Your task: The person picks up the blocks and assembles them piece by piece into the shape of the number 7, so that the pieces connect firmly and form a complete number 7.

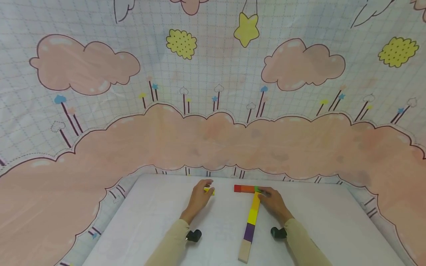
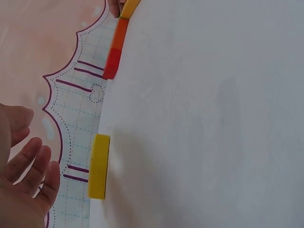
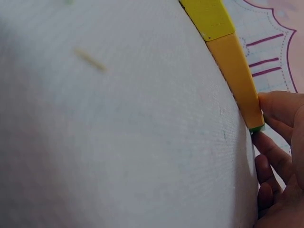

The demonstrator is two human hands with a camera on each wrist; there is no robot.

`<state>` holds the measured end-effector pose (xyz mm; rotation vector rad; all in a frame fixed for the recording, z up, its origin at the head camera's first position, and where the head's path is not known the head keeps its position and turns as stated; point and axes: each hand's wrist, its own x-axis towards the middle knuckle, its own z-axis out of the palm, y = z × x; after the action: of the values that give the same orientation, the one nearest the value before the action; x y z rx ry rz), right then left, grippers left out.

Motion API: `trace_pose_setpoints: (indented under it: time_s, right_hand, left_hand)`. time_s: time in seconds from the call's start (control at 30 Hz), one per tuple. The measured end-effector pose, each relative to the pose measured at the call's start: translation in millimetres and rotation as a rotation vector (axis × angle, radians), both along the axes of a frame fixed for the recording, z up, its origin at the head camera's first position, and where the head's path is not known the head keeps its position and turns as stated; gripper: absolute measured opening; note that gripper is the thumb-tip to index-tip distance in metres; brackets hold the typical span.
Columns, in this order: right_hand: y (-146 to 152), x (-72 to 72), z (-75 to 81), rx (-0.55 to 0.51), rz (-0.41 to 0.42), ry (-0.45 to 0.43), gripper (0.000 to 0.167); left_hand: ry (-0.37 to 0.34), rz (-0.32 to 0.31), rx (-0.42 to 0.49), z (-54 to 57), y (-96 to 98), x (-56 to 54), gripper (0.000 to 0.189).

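1. Blocks on the white table (image 1: 332, 221) form a T shape: a long column (image 1: 250, 227) runs from a pale wood piece nearest the person through purple and yellow to orange, and a short red-orange row (image 1: 244, 188) branches left from its far end.
2. Right hand (image 1: 273, 202) rests at that corner, fingertips (image 3: 280, 111) touching a small green block (image 1: 258, 189) against the column's end; the fingers look curled about it, though the grip itself is mostly hidden.
3. Left hand (image 1: 198, 197) lies by a loose yellow block (image 2: 99, 166), well left of the row. The wrist view shows its fingers (image 2: 33, 168) relaxed and apart, not touching it.
4. Judging by this, most pieces are placed, the green one is being seated, and the yellow one is still unplaced.
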<state>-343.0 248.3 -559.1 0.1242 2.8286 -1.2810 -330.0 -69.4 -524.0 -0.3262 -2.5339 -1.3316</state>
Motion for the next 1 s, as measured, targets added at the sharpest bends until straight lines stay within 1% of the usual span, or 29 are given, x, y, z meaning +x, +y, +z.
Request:
trace_pose_setpoints:
  time_s: [0.1,0.27,0.43,0.53,0.73,1.0]
  right_hand:
    - [0,-0.6,-0.3,0.001,-0.006,-0.003,0.041]
    - [0,0.4,0.6,-0.009,-0.014,-0.009,0.041]
    - [0,2.2,0.4,-0.001,-0.013,-0.001,0.041]
    - [-1,2.7,0.3,0.009,-0.013,0.007,0.041]
    - [-1,3.7,1.2,0.004,-0.010,0.018,0.040]
    - [-1,7.5,2.6,-0.064,-0.014,-0.008,0.040]
  left_hand:
    - [-0.009,0.012,0.005,-1.6,-4.7,-0.4,0.031]
    - [-0.004,0.028,0.007,-6.3,-13.2,-1.2,0.030]
    - [0.008,0.038,0.042,-10.2,-22.4,-2.7,0.031]
    - [-0.009,0.043,0.054,-11.0,-26.9,-4.2,0.032]
    - [-0.048,0.066,0.037,-13.3,-33.9,-7.2,0.032]
    - [-0.119,0.086,0.028,-15.6,-40.6,-5.2,0.033]
